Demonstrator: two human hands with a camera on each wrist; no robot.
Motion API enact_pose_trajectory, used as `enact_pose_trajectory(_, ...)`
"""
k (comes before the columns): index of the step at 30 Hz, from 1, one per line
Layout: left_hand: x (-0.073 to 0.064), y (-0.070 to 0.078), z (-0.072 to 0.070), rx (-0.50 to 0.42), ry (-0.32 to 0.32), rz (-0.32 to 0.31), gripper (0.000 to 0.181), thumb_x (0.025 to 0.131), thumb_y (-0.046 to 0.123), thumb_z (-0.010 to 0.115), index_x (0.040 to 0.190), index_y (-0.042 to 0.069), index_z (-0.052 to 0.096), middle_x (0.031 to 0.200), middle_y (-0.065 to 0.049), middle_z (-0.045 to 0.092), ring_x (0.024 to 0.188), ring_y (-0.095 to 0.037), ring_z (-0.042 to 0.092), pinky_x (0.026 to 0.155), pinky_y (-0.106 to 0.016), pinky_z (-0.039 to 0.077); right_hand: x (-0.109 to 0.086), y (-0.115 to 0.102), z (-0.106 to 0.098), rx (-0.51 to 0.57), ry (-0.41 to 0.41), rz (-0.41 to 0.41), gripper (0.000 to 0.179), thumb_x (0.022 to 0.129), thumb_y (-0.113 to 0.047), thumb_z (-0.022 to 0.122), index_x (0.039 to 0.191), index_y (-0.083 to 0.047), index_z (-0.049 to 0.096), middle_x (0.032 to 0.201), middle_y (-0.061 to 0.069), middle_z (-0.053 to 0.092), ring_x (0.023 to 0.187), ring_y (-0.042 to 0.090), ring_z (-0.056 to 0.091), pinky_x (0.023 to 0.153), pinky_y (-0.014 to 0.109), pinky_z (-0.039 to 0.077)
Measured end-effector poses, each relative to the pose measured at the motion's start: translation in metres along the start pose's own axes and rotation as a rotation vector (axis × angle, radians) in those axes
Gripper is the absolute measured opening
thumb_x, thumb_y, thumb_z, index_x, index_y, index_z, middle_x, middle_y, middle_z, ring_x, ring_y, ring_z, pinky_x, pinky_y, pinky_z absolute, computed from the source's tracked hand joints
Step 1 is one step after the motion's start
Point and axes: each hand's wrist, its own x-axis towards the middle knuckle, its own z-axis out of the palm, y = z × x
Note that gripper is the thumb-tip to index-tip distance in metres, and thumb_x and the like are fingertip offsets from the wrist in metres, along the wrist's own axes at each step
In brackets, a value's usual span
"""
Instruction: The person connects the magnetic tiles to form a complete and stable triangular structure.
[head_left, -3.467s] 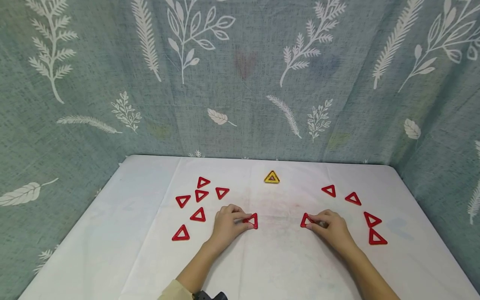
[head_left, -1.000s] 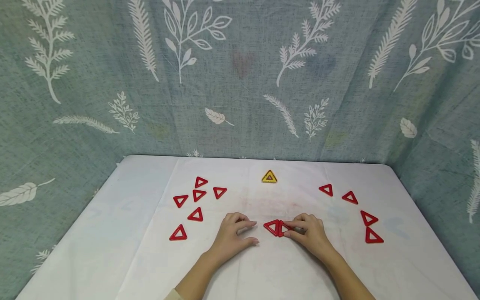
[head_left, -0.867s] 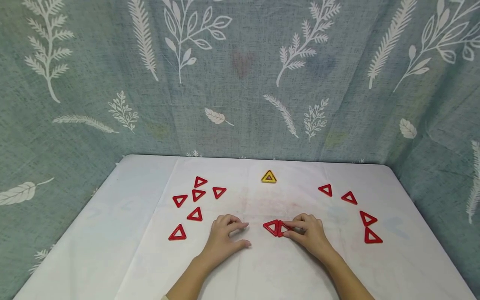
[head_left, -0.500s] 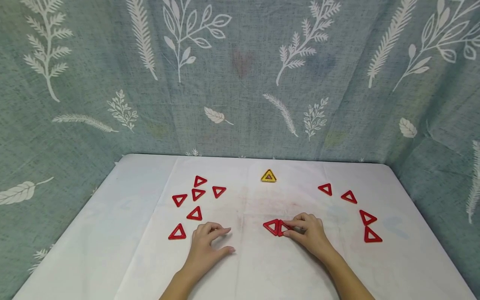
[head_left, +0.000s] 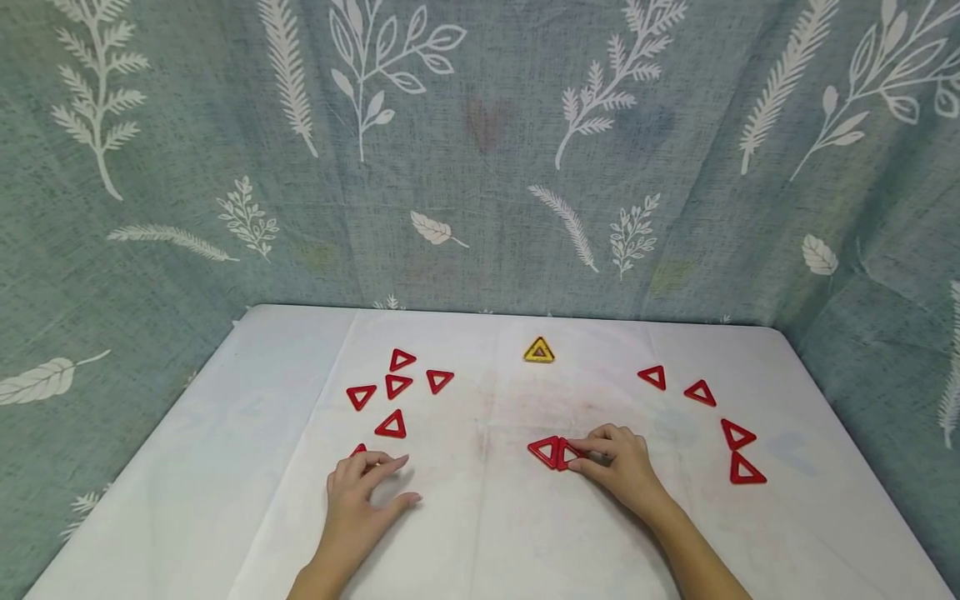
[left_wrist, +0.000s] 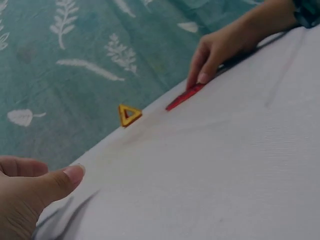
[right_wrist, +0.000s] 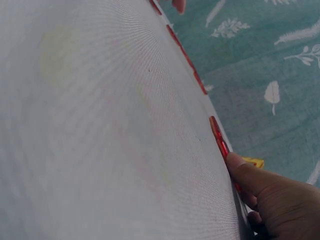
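Two red hollow triangles lie side by side at mid-table in the head view, edges together. The right hand (head_left: pixel 618 467) pinches the right red triangle (head_left: pixel 564 455) between thumb and fingers; the left red triangle (head_left: pixel 546 452) is free of any hand. At the left, the left hand (head_left: pixel 356 500) hovers with thumb and fingers spread and nothing between them. It partly covers a red triangle (head_left: pixel 359 449), of which only the tip shows. In the left wrist view its thumb (left_wrist: pixel 62 181) points toward the pair, away from any piece.
A yellow triangle (head_left: pixel 539 351) lies at the back centre of the white table (head_left: pixel 480 533). Several red triangles lie at the left, including one (head_left: pixel 392 424) beyond the left hand. More lie at the right, two of them meeting near a lower triangle (head_left: pixel 746 469). A patterned curtain (head_left: pixel 450 167) hangs behind.
The two middle triangles, earlier apart with one in each hand, now lie together. The left hand has let go and moved left over the nearest left triangle; the right hand has stayed on its piece.
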Motion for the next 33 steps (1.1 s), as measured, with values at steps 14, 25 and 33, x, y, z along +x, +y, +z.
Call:
enact_pose_trajectory(14, 0.006, -0.019, -0.033, 0.141, 0.039, -0.221, 0.057, 0.052, 0.013, 0.091, 0.106, 0.005, 0.071, 0.1, -0.011, 0.055, 0.092, -0.03, 0.041, 0.083, -0.049, 0.022, 0.0, 0.001, -0.001, 0.008, -0.02, 0.021, 0.032, 0.07, -0.023, 0.083, 0.101, -0.019, 0.076, 0.086, -0.009, 0.057, 0.083, 0.012, 0.047, 0.076, 0.035, 0.029)
enact_pose_trajectory(25, 0.008, -0.026, -0.047, 0.193, -0.1, -0.531, 0.058, 0.067, 0.019, 0.084, 0.117, -0.002, 0.063, 0.112, -0.017, 0.05, 0.106, -0.039, 0.038, 0.089, -0.056, 0.022, 0.0, 0.0, -0.002, 0.013, -0.022, 0.02, 0.032, 0.069, -0.024, 0.083, 0.101, -0.02, 0.076, 0.086, -0.01, 0.057, 0.082, 0.011, 0.046, 0.075, 0.034, 0.029)
enact_pose_trajectory(33, 0.008, -0.027, -0.038, 0.229, -0.174, -0.601, 0.053, 0.074, 0.025, 0.08, 0.119, 0.003, 0.064, 0.113, -0.016, 0.052, 0.108, -0.037, 0.04, 0.09, -0.054, 0.022, 0.0, -0.001, -0.002, 0.019, -0.024, 0.011, 0.032, 0.07, -0.023, 0.083, 0.101, -0.019, 0.076, 0.086, -0.01, 0.057, 0.082, 0.01, 0.045, 0.075, 0.034, 0.028)
